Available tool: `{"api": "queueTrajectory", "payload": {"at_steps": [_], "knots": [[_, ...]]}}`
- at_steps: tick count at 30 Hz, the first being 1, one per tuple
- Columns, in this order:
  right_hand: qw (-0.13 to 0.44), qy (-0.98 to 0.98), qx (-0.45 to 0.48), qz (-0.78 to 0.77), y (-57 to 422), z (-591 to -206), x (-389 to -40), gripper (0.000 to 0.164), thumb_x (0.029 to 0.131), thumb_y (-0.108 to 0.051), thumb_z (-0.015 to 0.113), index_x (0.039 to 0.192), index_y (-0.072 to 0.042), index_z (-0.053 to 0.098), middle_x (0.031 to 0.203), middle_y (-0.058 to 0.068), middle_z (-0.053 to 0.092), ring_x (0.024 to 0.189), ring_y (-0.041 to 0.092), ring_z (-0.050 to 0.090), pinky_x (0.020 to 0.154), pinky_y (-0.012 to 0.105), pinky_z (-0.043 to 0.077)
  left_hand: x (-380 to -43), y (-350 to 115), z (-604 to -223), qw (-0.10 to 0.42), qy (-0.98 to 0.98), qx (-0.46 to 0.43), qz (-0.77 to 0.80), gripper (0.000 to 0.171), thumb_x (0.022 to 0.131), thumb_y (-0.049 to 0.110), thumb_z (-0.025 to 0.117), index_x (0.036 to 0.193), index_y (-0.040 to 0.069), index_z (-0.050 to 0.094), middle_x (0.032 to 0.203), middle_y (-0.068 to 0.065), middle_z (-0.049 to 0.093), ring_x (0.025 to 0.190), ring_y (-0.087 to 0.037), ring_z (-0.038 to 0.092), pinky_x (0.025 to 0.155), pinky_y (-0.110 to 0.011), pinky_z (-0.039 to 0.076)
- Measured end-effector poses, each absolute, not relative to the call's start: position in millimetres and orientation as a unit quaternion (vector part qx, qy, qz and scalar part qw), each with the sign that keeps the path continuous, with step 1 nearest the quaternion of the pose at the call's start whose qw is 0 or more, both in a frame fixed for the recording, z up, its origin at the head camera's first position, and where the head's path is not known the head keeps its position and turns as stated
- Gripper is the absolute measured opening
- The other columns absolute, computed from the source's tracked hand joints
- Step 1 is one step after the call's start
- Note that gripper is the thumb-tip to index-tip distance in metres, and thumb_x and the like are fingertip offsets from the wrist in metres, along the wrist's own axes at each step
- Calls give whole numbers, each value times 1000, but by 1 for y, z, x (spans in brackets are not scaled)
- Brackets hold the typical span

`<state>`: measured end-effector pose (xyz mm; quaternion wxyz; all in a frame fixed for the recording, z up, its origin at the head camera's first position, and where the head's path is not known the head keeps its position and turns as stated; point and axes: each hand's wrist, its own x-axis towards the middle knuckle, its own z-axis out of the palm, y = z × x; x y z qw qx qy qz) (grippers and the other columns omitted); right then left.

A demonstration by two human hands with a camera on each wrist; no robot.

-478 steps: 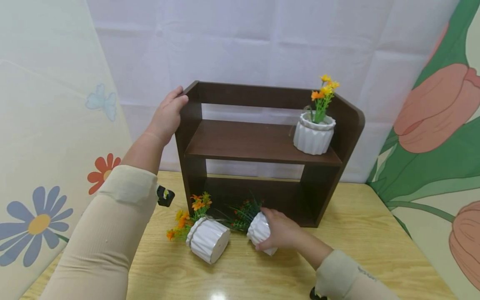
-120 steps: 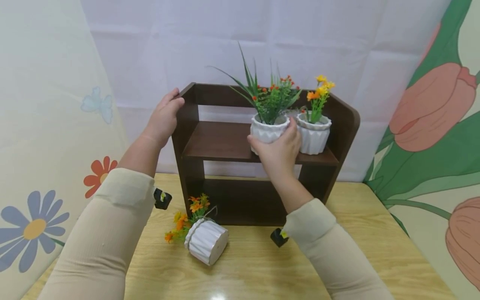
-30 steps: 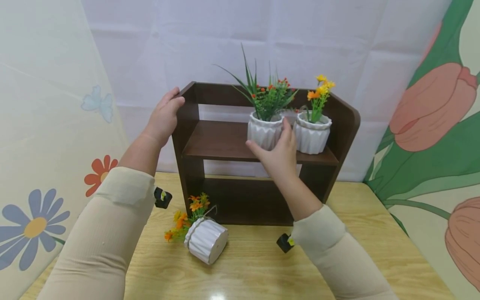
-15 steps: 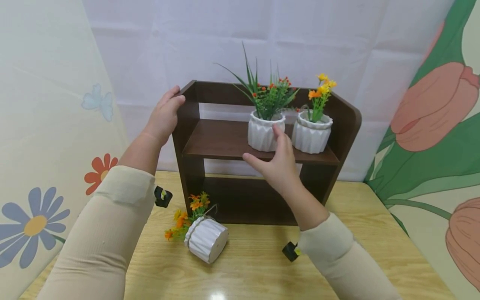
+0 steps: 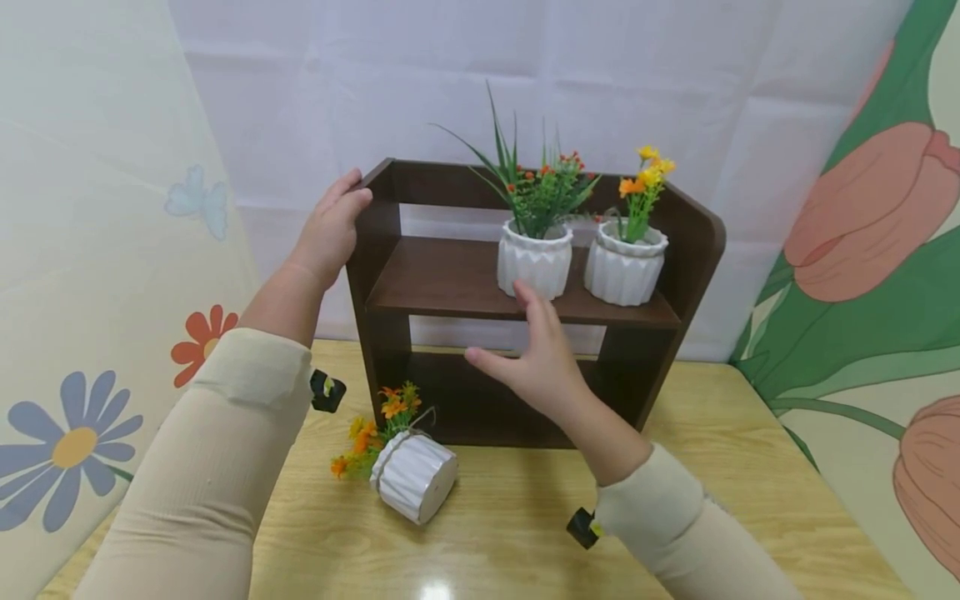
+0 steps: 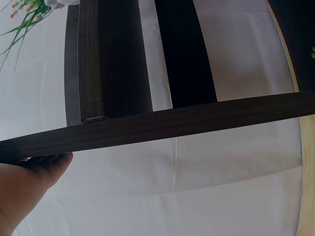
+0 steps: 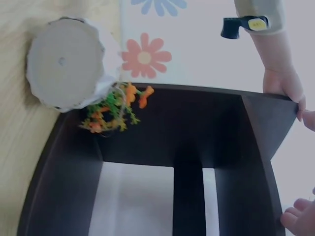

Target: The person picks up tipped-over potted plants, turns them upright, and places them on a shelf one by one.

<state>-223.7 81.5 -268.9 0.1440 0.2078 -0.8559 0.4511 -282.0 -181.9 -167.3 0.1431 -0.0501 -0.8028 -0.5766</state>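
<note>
A dark brown two-tier shelf [image 5: 465,287] stands on the wooden table. My left hand [image 5: 330,229] grips the top of its left side panel [image 6: 147,125]. On the upper board stand two white ribbed pots: one with green grass and red buds [image 5: 534,260] and one with yellow and orange flowers [image 5: 625,267]. My right hand [image 5: 536,358] hovers empty in front of the shelf, below the first pot, fingers straight. A third white pot with orange flowers [image 5: 412,475] lies on its side on the table, and its round base [image 7: 64,61] shows in the right wrist view.
The wooden table [image 5: 750,492] runs to the right of the shelf. A white cloth backdrop [image 5: 450,75] hangs behind, with a flower-print panel [image 5: 82,333] at the left and a tulip-print panel [image 5: 885,250] at the right.
My right hand has let go of the red-bud pot and drawn back and down from the shelf. That pot now stands alone on the upper board. My left hand has not moved.
</note>
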Motion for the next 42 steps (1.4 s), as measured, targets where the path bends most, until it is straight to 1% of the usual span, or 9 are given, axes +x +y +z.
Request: {"api": "queueTrajectory", "payload": {"at_steps": [4, 9, 18, 25, 33, 42], "knots": [[145, -862, 214, 436, 77, -276, -220, 98, 78, -45, 80, 155, -19, 25, 157, 8, 30, 142, 29, 34, 112, 57, 33, -282, -182, -168, 143, -804, -52, -575, 60, 104, 40, 31, 159, 22, 15, 166, -1, 12, 152, -19, 12, 124, -40, 13], [144, -860, 227, 435, 74, -283, -216, 95, 79, -43, 79, 154, -20, 27, 156, 5, 32, 142, 28, 34, 112, 58, 34, -282, -183, -168, 140, -806, -57, -572, 61, 104, 39, 30, 159, 21, 13, 166, -3, 14, 151, -19, 13, 124, -40, 13], [93, -869, 241, 423, 62, -296, -211, 96, 78, -44, 81, 154, -24, 27, 155, 3, 33, 143, 26, 33, 113, 56, 33, -280, -182, -165, 141, -811, -50, -566, 60, 104, 40, 29, 159, 22, 14, 166, -2, 15, 151, -20, 15, 124, -42, 13], [42, -886, 240, 395, 48, -312, -206, 97, 77, -47, 80, 155, -26, 26, 157, 4, 33, 142, 27, 34, 111, 54, 37, -281, -182, -166, 139, -807, -54, -572, 60, 104, 39, 29, 159, 21, 12, 166, -3, 13, 152, -20, 13, 124, -42, 12], [17, -894, 252, 371, 36, -329, -202, 97, 76, -48, 81, 154, -24, 29, 157, 5, 33, 144, 28, 32, 112, 52, 37, -282, -182, -167, 140, -806, -58, -573, 60, 104, 39, 28, 159, 21, 12, 166, -4, 15, 150, -22, 18, 123, -43, 14], [-22, -897, 264, 354, 25, -348, -198, 97, 76, -51, 79, 153, -21, 29, 158, 6, 31, 145, 26, 30, 113, 50, 37, -283, -183, -168, 142, -810, -60, -566, 60, 104, 39, 28, 159, 20, 12, 166, -4, 13, 151, -22, 14, 124, -43, 13]]}}
